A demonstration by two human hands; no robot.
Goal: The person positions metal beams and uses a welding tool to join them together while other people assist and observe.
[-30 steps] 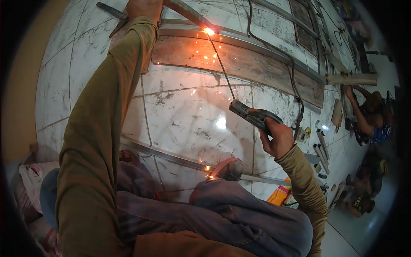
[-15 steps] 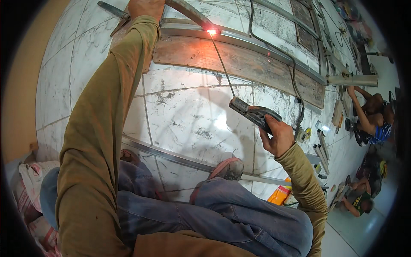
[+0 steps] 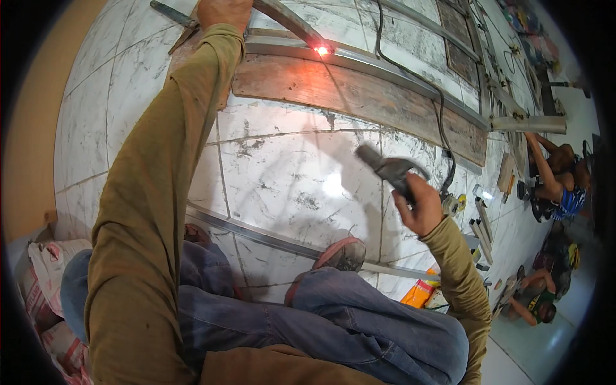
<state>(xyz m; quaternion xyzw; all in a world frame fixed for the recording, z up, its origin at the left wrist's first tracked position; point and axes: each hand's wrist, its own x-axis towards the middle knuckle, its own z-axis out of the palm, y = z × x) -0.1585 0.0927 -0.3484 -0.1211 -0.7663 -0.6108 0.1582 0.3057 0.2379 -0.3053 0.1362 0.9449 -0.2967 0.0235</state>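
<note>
In my right hand (image 3: 423,204) is a black welding electrode holder (image 3: 388,170), blurred, its jaw end pointing up and left; the rod can barely be made out. A red-hot spot (image 3: 322,50) glows where a curved metal bar (image 3: 289,20) meets a long straight metal tube (image 3: 385,68). At the top edge my left hand (image 3: 223,13) is closed at the upper end of the curved bar, its fingers partly cut off by the picture's edge. Under the tube lies a wooden plank (image 3: 359,101). Beside my left hand rests a tool with a round grey handle (image 3: 171,13).
A black cable (image 3: 410,72) loops over the tube. Another metal bar (image 3: 269,237) crosses the floor by my shoes. Metal framework (image 3: 443,35) stretches at the upper right. Two people (image 3: 558,173) sit at the right. Bags (image 3: 58,263) are stacked at the left, an orange packet (image 3: 419,292) near my knee.
The electrode holder has shifted slightly right and tilted in my right hand. The rod that touched the glowing joint no longer shows there. My left hand has hardly moved.
</note>
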